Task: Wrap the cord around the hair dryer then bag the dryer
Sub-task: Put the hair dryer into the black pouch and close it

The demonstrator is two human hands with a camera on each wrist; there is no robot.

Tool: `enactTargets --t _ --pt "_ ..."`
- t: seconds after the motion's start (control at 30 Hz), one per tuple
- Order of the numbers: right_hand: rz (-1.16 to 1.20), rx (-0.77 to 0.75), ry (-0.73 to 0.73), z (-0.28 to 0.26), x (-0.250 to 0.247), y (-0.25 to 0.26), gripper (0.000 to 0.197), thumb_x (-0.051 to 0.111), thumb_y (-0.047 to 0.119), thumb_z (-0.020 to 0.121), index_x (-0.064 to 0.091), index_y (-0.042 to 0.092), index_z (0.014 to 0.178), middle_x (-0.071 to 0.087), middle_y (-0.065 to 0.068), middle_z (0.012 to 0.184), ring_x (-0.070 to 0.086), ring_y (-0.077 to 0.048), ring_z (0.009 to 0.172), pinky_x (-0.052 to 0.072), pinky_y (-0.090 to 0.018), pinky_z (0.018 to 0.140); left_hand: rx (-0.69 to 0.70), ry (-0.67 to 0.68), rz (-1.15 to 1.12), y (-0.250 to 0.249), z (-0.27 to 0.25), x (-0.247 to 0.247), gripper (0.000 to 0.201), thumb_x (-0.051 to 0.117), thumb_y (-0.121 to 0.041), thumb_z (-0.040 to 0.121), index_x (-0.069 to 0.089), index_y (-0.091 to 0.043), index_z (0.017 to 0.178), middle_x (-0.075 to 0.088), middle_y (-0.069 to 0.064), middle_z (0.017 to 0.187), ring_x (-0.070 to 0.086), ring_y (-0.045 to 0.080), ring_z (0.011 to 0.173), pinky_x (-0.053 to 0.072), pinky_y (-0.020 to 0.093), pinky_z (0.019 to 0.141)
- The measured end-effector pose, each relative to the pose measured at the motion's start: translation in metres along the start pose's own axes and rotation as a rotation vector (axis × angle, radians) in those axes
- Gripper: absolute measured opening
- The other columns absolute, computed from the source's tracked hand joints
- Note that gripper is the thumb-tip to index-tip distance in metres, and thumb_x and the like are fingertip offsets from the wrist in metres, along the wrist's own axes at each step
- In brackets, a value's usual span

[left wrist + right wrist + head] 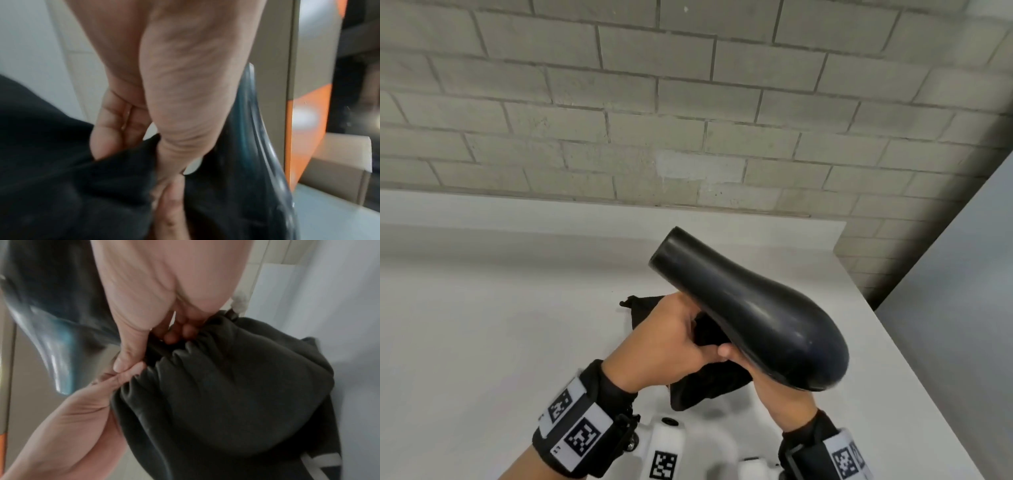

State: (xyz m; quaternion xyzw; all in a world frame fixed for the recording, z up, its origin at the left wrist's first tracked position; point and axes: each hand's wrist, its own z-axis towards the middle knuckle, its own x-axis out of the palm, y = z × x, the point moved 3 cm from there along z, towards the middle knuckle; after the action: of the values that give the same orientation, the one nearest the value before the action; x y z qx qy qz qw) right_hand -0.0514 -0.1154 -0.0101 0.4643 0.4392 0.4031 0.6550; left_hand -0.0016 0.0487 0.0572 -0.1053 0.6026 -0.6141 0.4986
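The black hair dryer (750,308) is held above the white table, barrel pointing up and to the left. Its handle is hidden inside a black drawstring bag (705,387) that hangs under it. My left hand (664,342) pinches the bag's rim on the left side. My right hand (774,390) is under the dryer's rear and pinches the gathered rim (164,356) too, thumb against fingers (150,348). The left wrist view has my left hand (135,155) holding black cloth (51,162) beside the glossy dryer body (246,162). No cord shows.
The white table (482,325) runs back to a grey brick wall (688,102) and ends in an edge on the right. A white device with a black marker (664,445) sits at the near edge. A cardboard box (339,154) shows past the table.
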Motion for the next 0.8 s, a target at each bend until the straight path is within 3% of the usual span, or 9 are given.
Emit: enactTargets --t 0.07,0.13,0.2,0.27,0.33,0.47,0.6,0.7,0.8 --pt "-0.012 0.059 0.045 -0.002 0.002 0.003 0.038 0.083 0.002 0.073 0.063 0.032 0.084 0.068 -0.001 0.090 0.064 -0.012 0.088 0.054 -0.037 0.090 -0.036 -0.006 0.036 0.009 -0.002 0.000 0.037 0.080 -0.023 0.079 0.065 -0.028 0.112 0.070 -0.019 0.104 0.064 0.001 0.105 0.053 0.027 0.091" --pt "0.009 0.018 0.053 -0.005 0.000 0.013 0.037 0.086 0.007 0.067 0.067 0.031 0.088 0.073 0.007 0.084 0.067 0.000 0.084 0.057 -0.023 0.076 -0.057 -0.034 0.020 0.014 -0.004 0.000 0.035 0.078 -0.029 0.077 0.063 -0.034 0.108 0.069 -0.022 0.097 0.065 0.001 0.099 0.054 0.027 0.088" --pt "0.112 -0.068 0.053 -0.006 -0.009 0.023 0.046 0.092 0.021 0.061 0.070 0.020 0.102 0.076 0.005 0.094 0.070 -0.006 0.092 0.055 -0.018 0.075 -0.066 -0.050 -0.010 0.015 -0.004 -0.001 0.038 0.080 -0.029 0.077 0.063 -0.032 0.111 0.070 -0.020 0.100 0.066 0.002 0.101 0.054 0.029 0.090" --pt "0.194 -0.127 0.068 -0.005 -0.020 0.028 0.070 0.094 0.033 0.054 0.066 0.010 0.114 0.074 -0.005 0.106 0.070 -0.019 0.101 0.057 -0.027 0.081 -0.065 -0.047 -0.002 0.016 -0.002 -0.001 0.040 0.082 -0.023 0.078 0.064 -0.029 0.114 0.070 -0.020 0.104 0.065 -0.001 0.104 0.052 0.025 0.092" --pt "0.170 -0.205 0.108 -0.004 -0.032 0.035 0.085 0.096 0.028 0.051 0.058 0.007 0.123 0.070 -0.008 0.115 0.067 -0.024 0.108 0.057 -0.030 0.084 -0.051 -0.024 0.022 0.015 0.000 -0.001 0.040 0.082 -0.020 0.079 0.064 -0.028 0.114 0.070 -0.019 0.105 0.064 0.000 0.106 0.052 0.028 0.094" --pt "-0.096 -0.301 0.170 -0.002 -0.051 0.067 0.094 0.096 0.013 0.049 0.049 0.021 0.129 0.061 0.010 0.123 0.062 -0.011 0.113 0.052 -0.018 0.087 -0.041 -0.018 0.013 0.016 0.002 -0.001 0.042 0.081 -0.018 0.079 0.063 -0.027 0.116 0.069 -0.014 0.110 0.063 0.006 0.111 0.051 0.039 0.098" --pt "-0.344 -0.353 0.239 -0.005 -0.060 0.091 0.088 0.094 0.027 0.058 0.045 0.031 0.131 0.057 0.017 0.123 0.058 -0.008 0.114 0.047 -0.014 0.089 -0.041 -0.009 0.043 0.016 0.004 -0.001 0.041 0.082 -0.019 0.079 0.064 -0.028 0.115 0.069 -0.016 0.110 0.063 0.003 0.110 0.051 0.037 0.098" --pt "-0.634 -0.303 0.264 -0.009 -0.060 0.099 0.080 0.084 0.050 0.057 0.038 0.044 0.123 0.054 0.025 0.113 0.057 -0.001 0.104 0.047 -0.014 0.079 -0.033 0.002 0.076 0.013 0.004 0.002 0.041 0.082 -0.020 0.079 0.064 -0.029 0.114 0.069 -0.018 0.107 0.062 -0.001 0.108 0.052 0.033 0.097" --pt "-0.779 -0.231 0.281 -0.011 -0.051 0.096 0.076 0.077 0.054 0.053 0.032 0.049 0.114 0.050 0.026 0.104 0.054 0.003 0.093 0.044 -0.012 0.067 -0.043 0.019 0.012 0.008 0.002 0.008 0.051 0.088 -0.018 0.072 0.063 -0.031 0.114 0.070 -0.017 0.105 0.063 -0.002 0.106 0.051 0.023 0.094"
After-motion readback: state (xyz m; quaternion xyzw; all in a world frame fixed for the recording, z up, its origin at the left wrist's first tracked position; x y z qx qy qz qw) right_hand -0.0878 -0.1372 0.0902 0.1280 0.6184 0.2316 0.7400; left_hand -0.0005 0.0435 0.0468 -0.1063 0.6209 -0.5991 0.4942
